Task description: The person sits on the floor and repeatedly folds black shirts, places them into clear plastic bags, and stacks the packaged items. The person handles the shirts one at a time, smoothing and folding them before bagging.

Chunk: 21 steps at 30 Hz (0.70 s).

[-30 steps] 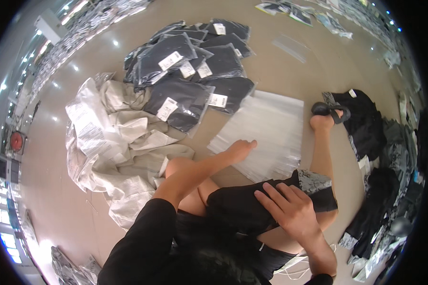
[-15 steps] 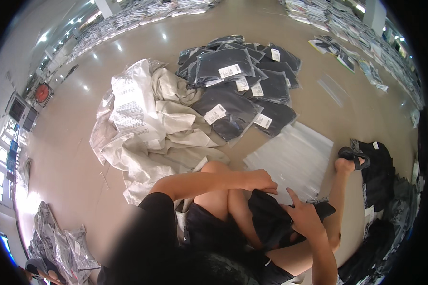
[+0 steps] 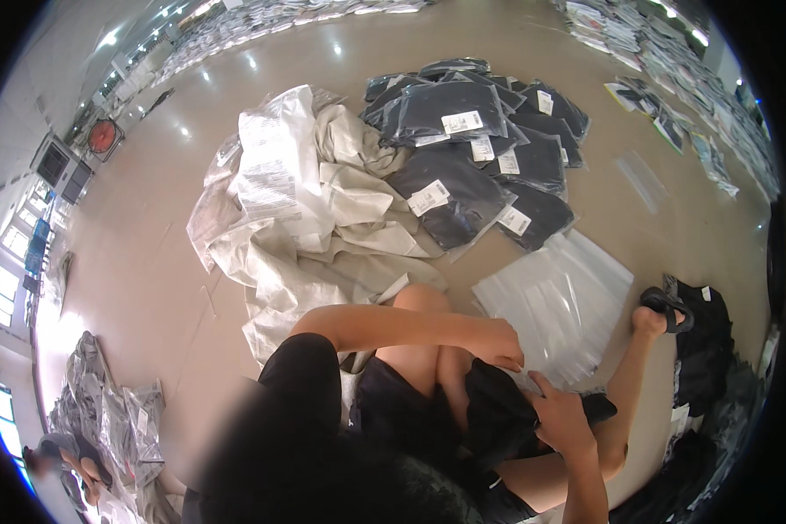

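Observation:
A folded black garment (image 3: 499,403) lies across my lap. My left hand (image 3: 498,342) is closed just above its far edge, fingertips pinched together. A small pale, see-through piece (image 3: 524,380) shows between the two hands; its kind is too unclear to name. My right hand (image 3: 563,417) grips the garment from the right, with its fingers bent over the cloth and their tips close to the pale piece. A spread stack of clear plastic bags (image 3: 561,301) lies on the floor just beyond both hands.
Bagged dark garments (image 3: 452,109) with white labels are heaped ahead. A crumpled beige-white sack (image 3: 323,236) lies left of them. More black clothes (image 3: 703,349) are piled at right, beside my sandal (image 3: 668,307). Another person (image 3: 74,463) is at lower left.
My right hand's outstretched index finger has bent in, and the hands have drawn closer together. The pale piece now shows between them. The view has shifted, moving the surroundings right.

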Motion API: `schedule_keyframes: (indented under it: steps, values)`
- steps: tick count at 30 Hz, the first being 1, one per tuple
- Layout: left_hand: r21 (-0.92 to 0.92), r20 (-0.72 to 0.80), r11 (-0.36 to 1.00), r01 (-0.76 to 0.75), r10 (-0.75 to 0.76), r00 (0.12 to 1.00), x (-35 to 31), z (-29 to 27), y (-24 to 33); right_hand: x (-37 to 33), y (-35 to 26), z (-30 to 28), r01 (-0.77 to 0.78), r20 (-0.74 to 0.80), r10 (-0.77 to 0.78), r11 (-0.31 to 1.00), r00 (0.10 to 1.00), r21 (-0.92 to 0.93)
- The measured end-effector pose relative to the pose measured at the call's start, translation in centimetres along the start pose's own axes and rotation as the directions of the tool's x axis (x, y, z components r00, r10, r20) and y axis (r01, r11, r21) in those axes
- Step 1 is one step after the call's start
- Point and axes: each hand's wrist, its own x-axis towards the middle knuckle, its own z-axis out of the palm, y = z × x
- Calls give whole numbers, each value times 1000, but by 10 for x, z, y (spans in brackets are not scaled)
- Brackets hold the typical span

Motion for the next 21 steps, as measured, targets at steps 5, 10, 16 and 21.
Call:
schedule_keyframes:
  steps: [5,10,16,21]
  values:
    - [47,83,999,17,-20,996,-3,3,10,-2,6,7,-13,7,13,999,1000,-31]
    - [25,11,999,37,-37,999,-1,2,25,-4,-27,-13,-52,43,54,997,998,-50]
    - [113,45,991,-68,63,997,-7,8,37,-6,-27,-11,-18,-15,18,1000,1000,-9]
    - [180,48,977,-117,110,993,-15,3,28,-8,-21,-11,-83,107,90,994,990,-67]
